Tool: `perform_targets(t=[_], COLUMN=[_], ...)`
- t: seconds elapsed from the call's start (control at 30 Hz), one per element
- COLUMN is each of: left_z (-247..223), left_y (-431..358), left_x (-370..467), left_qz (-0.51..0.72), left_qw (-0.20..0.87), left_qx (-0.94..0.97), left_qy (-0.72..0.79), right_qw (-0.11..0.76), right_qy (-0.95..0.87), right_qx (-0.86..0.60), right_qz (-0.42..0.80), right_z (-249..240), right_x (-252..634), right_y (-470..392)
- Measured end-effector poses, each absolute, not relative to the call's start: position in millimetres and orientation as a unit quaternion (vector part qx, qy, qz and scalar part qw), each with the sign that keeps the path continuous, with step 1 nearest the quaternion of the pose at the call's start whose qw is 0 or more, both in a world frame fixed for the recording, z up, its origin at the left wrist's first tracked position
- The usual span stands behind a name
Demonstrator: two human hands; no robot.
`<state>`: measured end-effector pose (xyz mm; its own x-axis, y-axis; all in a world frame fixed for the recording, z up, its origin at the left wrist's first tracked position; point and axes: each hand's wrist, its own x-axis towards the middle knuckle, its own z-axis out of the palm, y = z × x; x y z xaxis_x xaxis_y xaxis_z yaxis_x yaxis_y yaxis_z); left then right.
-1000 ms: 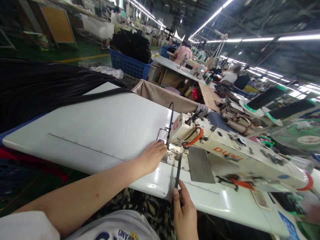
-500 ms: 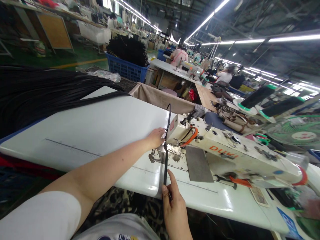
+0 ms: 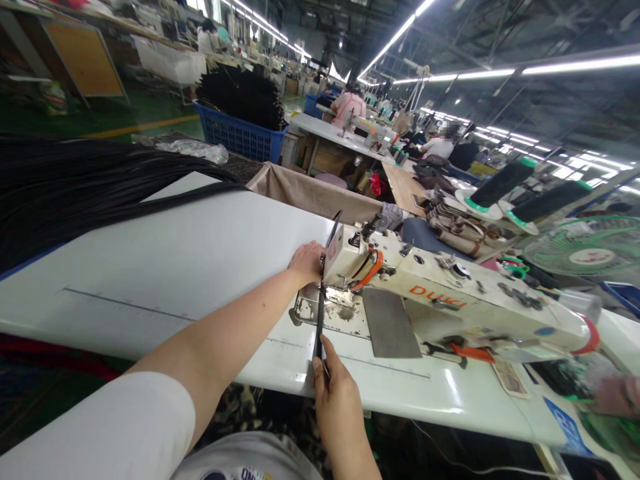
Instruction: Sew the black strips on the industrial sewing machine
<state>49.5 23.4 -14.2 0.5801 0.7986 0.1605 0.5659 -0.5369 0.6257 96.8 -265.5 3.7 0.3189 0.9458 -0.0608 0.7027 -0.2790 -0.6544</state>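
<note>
A narrow black strip (image 3: 321, 320) runs across the needle plate of a white sewing machine (image 3: 415, 287), passing beneath the machine's head. My right hand (image 3: 340, 393) pinches the near part of this strip between thumb and fingers, close to the table's front edge. Beyond the needle area, my left hand (image 3: 307, 261) is closed at the strip's far part, beside the machine head. Its fingertips are partly hidden there. Past that hand, the strip's far end sticks up at a slant.
A pile of long black strips (image 3: 100, 187) covers the white table's (image 3: 200, 247) left end. Behind stand a beige fabric-lined bin (image 3: 315, 193) and a blue basket (image 3: 240, 137) of black pieces. Thread cones (image 3: 505, 183) and a green fan (image 3: 590, 253) are at right. Other people sit farther back.
The view has shifted slightly, so the machine appears farther left. My left hand sits a little farther beyond the needle, and the strip's curled far end looks straighter. My right hand keeps its pinch.
</note>
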Motion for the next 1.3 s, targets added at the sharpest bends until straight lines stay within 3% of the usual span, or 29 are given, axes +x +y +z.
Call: perform_targets(t=[0.57, 1.0, 1.13, 1.3], left_z=[-19, -18, -12, -4], left_y=[26, 9, -16, -51], left_x=[47, 18, -1, -30], left_qz=[0.312, 0.469, 0.514, 0.539], left_qw=[0.403, 0.587, 0.631, 0.662], left_qx=[0.778, 0.502, 0.413, 0.367], left_qy=[0.369, 0.428, 0.409, 0.369], right_qw=[0.270, 0.454, 0.465, 0.507], right_qy=[-0.500, -0.509, -0.528, -0.444], right_qx=[-0.782, -0.725, -0.695, -0.639], right_qz=[0.256, 0.096, 0.149, 0.370], right_z=[0, -4, 10, 6], right_x=[93, 107, 100, 86], right_y=[-254, -251, -244, -224])
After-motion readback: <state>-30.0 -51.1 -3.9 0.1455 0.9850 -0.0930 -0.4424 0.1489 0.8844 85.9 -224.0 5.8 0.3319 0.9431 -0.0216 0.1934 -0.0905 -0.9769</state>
